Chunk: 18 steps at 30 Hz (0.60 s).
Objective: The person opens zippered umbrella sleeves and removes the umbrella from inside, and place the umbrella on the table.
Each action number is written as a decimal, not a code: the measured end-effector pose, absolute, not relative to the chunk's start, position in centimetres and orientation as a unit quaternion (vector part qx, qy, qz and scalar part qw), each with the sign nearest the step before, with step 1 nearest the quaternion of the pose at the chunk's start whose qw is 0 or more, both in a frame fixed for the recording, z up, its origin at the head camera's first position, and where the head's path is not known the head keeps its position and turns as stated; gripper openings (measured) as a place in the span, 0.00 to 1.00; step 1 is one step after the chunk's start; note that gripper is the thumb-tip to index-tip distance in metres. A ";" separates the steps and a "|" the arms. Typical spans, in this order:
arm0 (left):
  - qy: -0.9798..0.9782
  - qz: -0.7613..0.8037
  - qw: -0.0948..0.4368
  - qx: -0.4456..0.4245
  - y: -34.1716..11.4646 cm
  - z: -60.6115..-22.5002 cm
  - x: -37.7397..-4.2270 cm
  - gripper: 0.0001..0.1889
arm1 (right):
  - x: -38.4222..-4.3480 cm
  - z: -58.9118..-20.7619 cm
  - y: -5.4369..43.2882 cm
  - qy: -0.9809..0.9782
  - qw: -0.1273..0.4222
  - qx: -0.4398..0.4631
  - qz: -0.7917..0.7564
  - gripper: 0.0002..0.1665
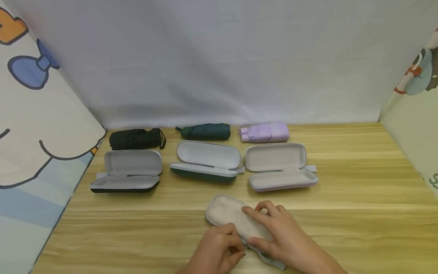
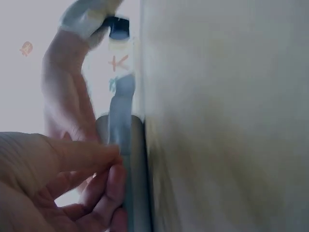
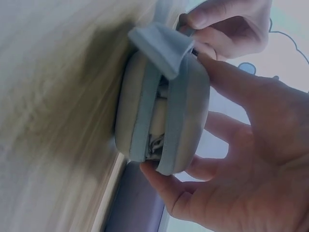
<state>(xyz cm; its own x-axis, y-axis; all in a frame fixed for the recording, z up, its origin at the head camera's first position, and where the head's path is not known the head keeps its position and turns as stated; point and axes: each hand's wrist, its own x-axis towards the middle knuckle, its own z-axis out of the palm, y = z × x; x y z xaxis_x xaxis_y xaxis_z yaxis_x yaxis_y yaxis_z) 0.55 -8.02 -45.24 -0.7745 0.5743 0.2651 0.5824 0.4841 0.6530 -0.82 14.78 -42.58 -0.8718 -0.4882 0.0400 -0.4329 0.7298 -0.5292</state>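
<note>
A beige zip case (image 1: 236,217) with grey zipper trim lies slanted on the table in front of me. My right hand (image 1: 287,236) grips it from above, thumb on the near side and fingers over the top. The thumb and fingertips of my left hand (image 1: 219,247) pinch at the zipper edge, on a small dark zipper pull (image 3: 186,26). At one end the seam gapes, and something dark and white, mostly hidden, shows inside the case (image 3: 198,111). A loose grey fabric tab (image 3: 161,46) sticks out from that end.
Three opened cases stand in a row behind: black (image 1: 124,186), dark green (image 1: 205,175) and lilac (image 1: 284,186). Behind them lie folded umbrellas, black (image 1: 133,139), green (image 1: 207,132) and lilac (image 1: 265,132). A white curtain (image 1: 219,61) hangs at the table's back edge.
</note>
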 end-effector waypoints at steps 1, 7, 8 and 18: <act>-0.858 -0.385 -0.003 -0.340 -8.0 -45.3 0.4 0.06 | -0.8 -42.6 14.8 0.929 0.048 -0.250 -0.270 0.37; -0.873 -0.329 -0.021 -0.360 -8.1 -45.0 0.0 0.04 | -0.5 -42.7 14.5 0.934 0.026 -0.244 -0.261 0.38; -0.875 -0.318 -0.016 -0.366 -8.1 -45.0 -0.1 0.04 | -0.4 -42.7 14.5 0.935 0.022 -0.244 -0.258 0.38; -0.883 -0.326 -0.015 -0.338 -9.1 -43.6 -0.8 0.04 | -1.1 -42.6 15.5 0.930 0.017 -0.270 -0.248 0.39</act>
